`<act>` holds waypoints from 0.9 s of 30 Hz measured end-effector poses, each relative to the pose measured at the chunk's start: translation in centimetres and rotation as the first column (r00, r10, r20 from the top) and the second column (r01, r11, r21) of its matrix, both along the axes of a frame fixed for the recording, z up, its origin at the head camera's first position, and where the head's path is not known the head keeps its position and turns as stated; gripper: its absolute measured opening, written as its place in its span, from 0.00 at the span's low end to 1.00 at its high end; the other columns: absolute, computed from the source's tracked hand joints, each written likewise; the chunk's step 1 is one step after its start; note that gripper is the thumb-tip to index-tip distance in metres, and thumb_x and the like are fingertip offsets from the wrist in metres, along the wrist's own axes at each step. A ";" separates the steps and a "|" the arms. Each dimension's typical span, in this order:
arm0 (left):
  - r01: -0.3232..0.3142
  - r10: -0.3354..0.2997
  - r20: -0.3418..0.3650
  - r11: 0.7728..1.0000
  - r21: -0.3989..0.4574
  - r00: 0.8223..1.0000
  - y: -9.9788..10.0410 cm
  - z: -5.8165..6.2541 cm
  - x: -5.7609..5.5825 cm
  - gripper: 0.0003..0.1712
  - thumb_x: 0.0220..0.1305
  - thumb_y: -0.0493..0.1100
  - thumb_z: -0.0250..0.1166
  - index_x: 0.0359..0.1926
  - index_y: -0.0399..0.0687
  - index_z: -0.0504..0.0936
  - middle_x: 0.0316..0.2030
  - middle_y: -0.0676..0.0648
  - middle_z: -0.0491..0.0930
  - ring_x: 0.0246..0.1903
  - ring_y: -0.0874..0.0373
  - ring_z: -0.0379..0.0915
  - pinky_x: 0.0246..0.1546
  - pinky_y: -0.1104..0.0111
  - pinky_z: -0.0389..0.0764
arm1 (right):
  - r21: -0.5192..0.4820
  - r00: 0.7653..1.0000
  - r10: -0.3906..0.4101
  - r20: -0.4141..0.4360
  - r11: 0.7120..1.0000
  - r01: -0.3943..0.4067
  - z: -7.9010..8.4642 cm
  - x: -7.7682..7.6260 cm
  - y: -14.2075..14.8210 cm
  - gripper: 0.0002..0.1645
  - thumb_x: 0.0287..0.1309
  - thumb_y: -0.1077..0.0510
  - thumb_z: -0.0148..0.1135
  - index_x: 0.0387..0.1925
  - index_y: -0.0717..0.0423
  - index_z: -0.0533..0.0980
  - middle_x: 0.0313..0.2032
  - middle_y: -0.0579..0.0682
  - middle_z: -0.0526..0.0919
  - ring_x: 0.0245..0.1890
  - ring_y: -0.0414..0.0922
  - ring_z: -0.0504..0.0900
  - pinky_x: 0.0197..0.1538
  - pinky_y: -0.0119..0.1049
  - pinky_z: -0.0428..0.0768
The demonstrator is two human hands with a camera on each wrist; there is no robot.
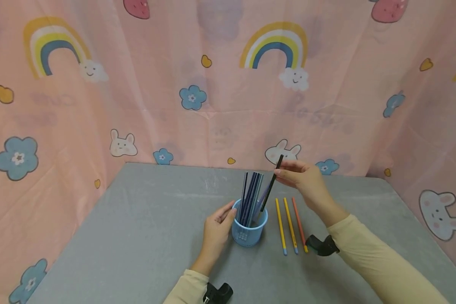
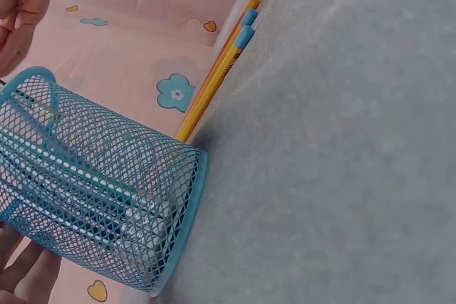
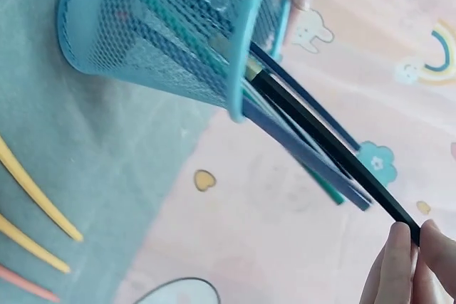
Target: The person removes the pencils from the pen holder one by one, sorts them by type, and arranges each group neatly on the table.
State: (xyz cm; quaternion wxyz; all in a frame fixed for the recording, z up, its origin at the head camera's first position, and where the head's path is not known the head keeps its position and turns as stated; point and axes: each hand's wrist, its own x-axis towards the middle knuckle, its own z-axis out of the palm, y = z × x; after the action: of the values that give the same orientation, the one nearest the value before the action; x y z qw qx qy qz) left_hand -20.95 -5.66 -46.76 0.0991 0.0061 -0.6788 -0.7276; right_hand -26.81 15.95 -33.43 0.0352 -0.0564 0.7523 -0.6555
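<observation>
A light blue mesh pen cup [image 1: 246, 237] stands upright on the table, holding several slim dark blue and green sticks [image 1: 251, 198]. My left hand [image 1: 217, 228] grips the cup at its left side, thumb near the rim; some of its fingers [image 2: 32, 275] show against the mesh in the left wrist view. Above and right of the cup, my right hand [image 1: 305, 181] pinches a black paintbrush [image 3: 335, 144] near its top end. The brush slants down, its pale metal collar at the cup's rim and its lower tip inside, partly hidden by the mesh.
Right of the cup, two yellow pencils [image 1: 280, 226] with blue ends and an orange-red pencil [image 1: 298, 223] with a yellow end lie side by side on the grey table [image 1: 148, 236]. A pink printed curtain [image 1: 220, 126] hangs behind the table and along its sides.
</observation>
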 end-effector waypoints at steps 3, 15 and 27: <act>-0.004 0.004 -0.013 1.000 -0.004 1.000 0.0 0.0 0.1 0.19 0.69 0.39 0.63 0.57 0.33 0.80 0.51 0.35 0.84 0.55 0.48 0.81 0.53 0.72 0.81 | -0.019 1.000 -0.003 -0.009 1.000 0.002 0.8 0.2 0.3 0.14 0.65 0.62 0.64 0.51 0.59 0.76 0.35 0.34 0.82 0.39 0.30 0.85 0.47 0.27 0.85; 0.002 -0.002 -0.007 1.000 0.018 1.000 0.2 0.2 0.2 0.20 0.70 0.38 0.62 0.58 0.32 0.79 0.52 0.34 0.83 0.56 0.47 0.80 0.54 0.72 0.81 | -0.092 1.000 -0.003 -0.024 0.996 0.001 2.1 0.6 2.2 0.07 0.62 0.60 0.68 0.37 0.42 0.81 0.36 0.35 0.83 0.38 0.32 0.85 0.46 0.26 0.85; 0.006 -0.006 0.003 1.000 -0.002 1.000 0.0 0.2 0.2 0.20 0.70 0.39 0.62 0.58 0.33 0.79 0.52 0.35 0.83 0.56 0.47 0.79 0.54 0.70 0.81 | -0.057 0.998 -0.026 -0.064 0.998 0.023 1.5 0.4 4.2 0.08 0.61 0.58 0.68 0.37 0.38 0.83 0.37 0.34 0.86 0.37 0.30 0.86 0.44 0.24 0.84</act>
State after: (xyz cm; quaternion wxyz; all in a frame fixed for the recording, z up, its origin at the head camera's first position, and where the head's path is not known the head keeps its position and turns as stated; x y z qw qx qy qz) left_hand -20.73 -5.63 -46.56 0.0961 0.0051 -0.6797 -0.7271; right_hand -26.45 20.14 -31.92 0.0011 -0.0693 0.7348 -0.6747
